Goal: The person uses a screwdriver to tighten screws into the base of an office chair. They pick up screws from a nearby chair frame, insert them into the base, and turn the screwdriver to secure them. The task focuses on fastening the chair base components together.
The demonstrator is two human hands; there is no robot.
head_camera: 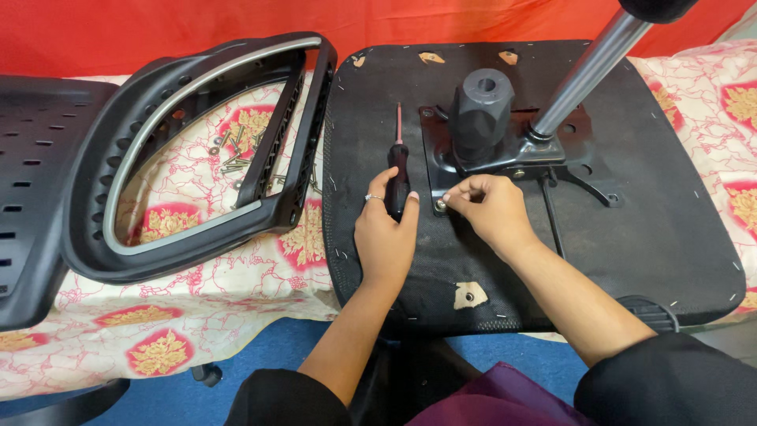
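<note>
Two hands work on the upturned black seat base (631, 237), which I take as my landmark; it lies underside up on a floral-covered bed (197, 308), so the metal mounting plate (505, 154) faces me. Nearest the seat's front edge, my left hand (385, 237) is wrapped around the dark handle of a screwdriver (398, 170), apparently keeping the tool ready beside the plate's near-left corner. My right hand (493, 207) has thumb and fingertips pinched on a small bolt (440, 205) at that same corner, seemingly seating it by hand. At the seat's centre, a black hub (479, 110) rises from the plate, and a chrome cylinder (579, 75) leans away up-right. Left of the seat lies a black backrest frame (292, 189); loose screws (233, 154) sit on the cloth inside it. Beyond everything hangs a red cloth (158, 31).
</note>
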